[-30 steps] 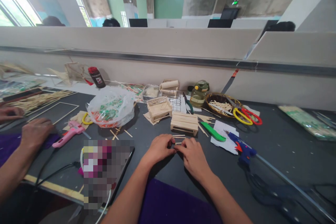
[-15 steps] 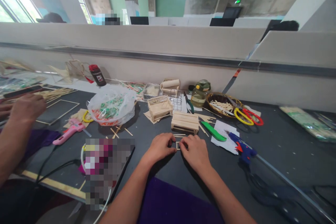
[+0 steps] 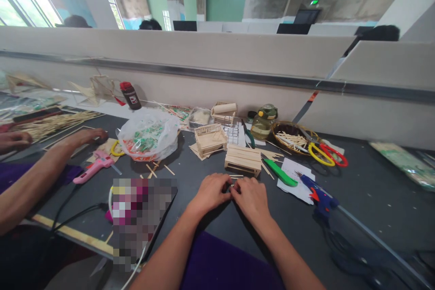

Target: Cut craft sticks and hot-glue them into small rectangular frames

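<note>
My left hand (image 3: 212, 192) and my right hand (image 3: 250, 195) meet low over the dark table, fingertips pinched close together. Between them is a small frame of thin wooden sticks (image 3: 232, 185), mostly covered by my fingers. Just beyond my fingertips lie a few loose wooden sticks (image 3: 235, 176). Behind those stands a small slatted wooden bench-like model (image 3: 243, 159). A larger wooden model with a railed back (image 3: 210, 139) sits farther to the left.
On the right are a green-handled cutter (image 3: 280, 173), a blue glue gun (image 3: 319, 192), scissors (image 3: 321, 154) and a basket of sticks (image 3: 295, 138). To the left are a plastic bag (image 3: 147, 138), a pink glue gun (image 3: 95, 166), a tablet-like slab (image 3: 163, 208) and a co-worker's arm (image 3: 44, 174).
My hands have drawn closer together, covering most of the small stick frame that showed between them. The co-worker's hand at left has reached farther right. The view has shifted slightly.
</note>
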